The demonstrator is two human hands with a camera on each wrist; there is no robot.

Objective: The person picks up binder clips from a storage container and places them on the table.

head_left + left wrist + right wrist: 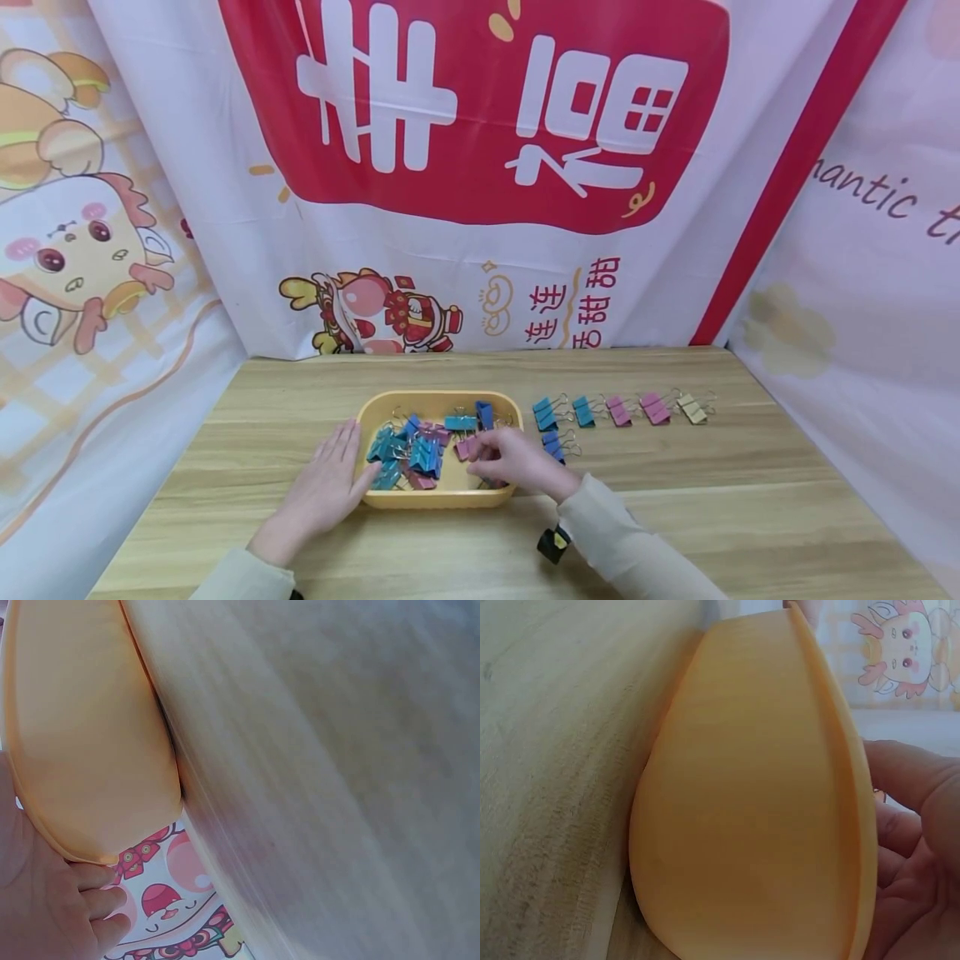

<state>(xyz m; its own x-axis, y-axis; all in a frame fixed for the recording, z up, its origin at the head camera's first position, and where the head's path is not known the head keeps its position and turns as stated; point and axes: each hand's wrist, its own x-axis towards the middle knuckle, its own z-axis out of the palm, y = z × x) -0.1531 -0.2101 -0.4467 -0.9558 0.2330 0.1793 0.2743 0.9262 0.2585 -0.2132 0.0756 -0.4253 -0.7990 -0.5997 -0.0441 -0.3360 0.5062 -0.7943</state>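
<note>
A yellow tray (405,500) on the wooden table holds a heap of blue, teal and pink binder clips (426,457). My left hand (326,479) lies along the tray's left side, its fingers extended against the rim and the thumb at the front corner. Over the tray's right half, my right hand (517,458) reaches in with bent fingers. Its fingertips are right at a pink binder clip (462,449); I cannot tell whether they pinch it. In the right wrist view, the tray wall (742,787) hides the fingertips.
Right of the tray, a row of binder clips runs from a teal one (546,414) through pink ones to a pale yellow clip (692,409). A blue clip (553,446) lies below the row's left end. A printed curtain (480,250) stands behind the table (675,517).
</note>
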